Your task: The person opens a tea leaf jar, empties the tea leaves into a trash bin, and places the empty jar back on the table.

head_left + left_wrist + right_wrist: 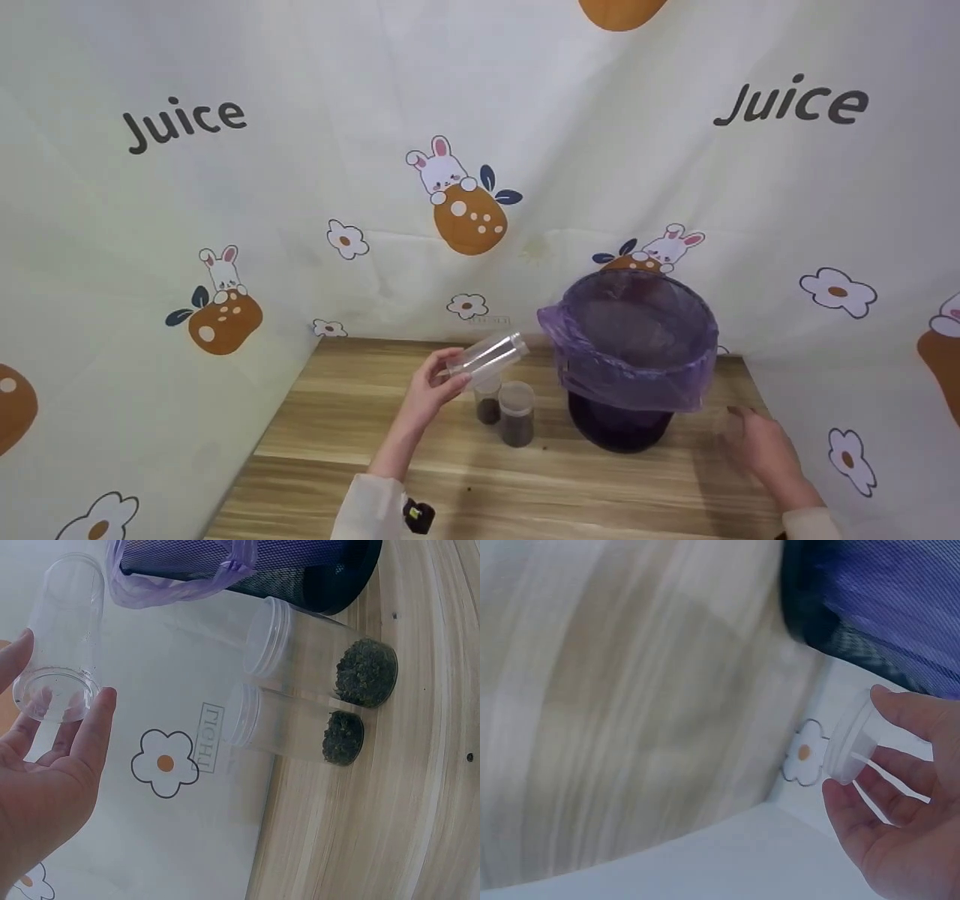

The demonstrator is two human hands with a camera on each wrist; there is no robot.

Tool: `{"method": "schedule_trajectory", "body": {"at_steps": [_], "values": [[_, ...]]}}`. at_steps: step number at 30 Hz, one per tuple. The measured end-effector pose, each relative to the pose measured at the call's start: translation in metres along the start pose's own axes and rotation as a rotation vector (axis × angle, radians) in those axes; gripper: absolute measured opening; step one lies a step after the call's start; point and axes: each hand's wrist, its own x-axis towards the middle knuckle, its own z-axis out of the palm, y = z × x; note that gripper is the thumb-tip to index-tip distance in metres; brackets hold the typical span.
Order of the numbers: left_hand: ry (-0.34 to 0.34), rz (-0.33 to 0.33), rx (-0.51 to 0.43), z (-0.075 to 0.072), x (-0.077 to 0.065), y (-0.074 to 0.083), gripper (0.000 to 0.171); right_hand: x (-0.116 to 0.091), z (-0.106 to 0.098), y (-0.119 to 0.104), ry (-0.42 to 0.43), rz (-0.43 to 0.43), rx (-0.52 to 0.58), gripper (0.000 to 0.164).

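Note:
My left hand (431,386) grips a clear plastic jar (491,356) by its lower end. In the head view the jar is tilted, its mouth toward the bin; no lid shows on it, and only small specks show inside in the left wrist view. My right hand (907,787) pinches a translucent round lid (851,739) between thumb and fingers, to the right of the bin. Two lidded clear jars, a larger one (322,652) and a smaller one (296,724), stand side by side below the left hand, with dark dried leaves at their bottoms.
A black mesh bin (619,427) stands at the back right, lined with a purple plastic bag (637,382) folded over its rim. A few dark crumbs (469,489) lie on the wood-grain table (330,427). Printed cloth (337,150) encloses the back and sides.

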Motion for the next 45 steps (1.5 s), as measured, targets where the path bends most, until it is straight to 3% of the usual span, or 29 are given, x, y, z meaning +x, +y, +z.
{"method": "schedule_trajectory", "body": {"at_steps": [4,13,19,25,35,45], "values": [[-0.007,0.007,-0.003,0.0,0.0,0.001,0.051,0.005,-0.013,-0.003,0.052,0.001,0.025,0.056],[0.001,-0.005,-0.017,-0.001,-0.002,0.003,0.051,0.008,-0.045,-0.013,0.148,0.097,0.158,0.06],[0.003,-0.01,-0.006,-0.003,-0.005,0.005,0.052,0.008,-0.06,-0.024,0.268,0.086,0.212,0.057],[0.0,-0.012,-0.014,-0.002,-0.006,0.005,0.052,0.008,-0.072,-0.041,0.32,0.097,0.298,0.057],[-0.007,-0.011,-0.024,0.001,-0.009,0.005,0.052,0.006,-0.09,-0.071,0.405,0.011,0.351,0.057],[-0.026,-0.014,-0.044,0.004,-0.011,0.005,0.051,0.0,-0.094,-0.105,0.444,-0.094,0.426,0.054]]}}
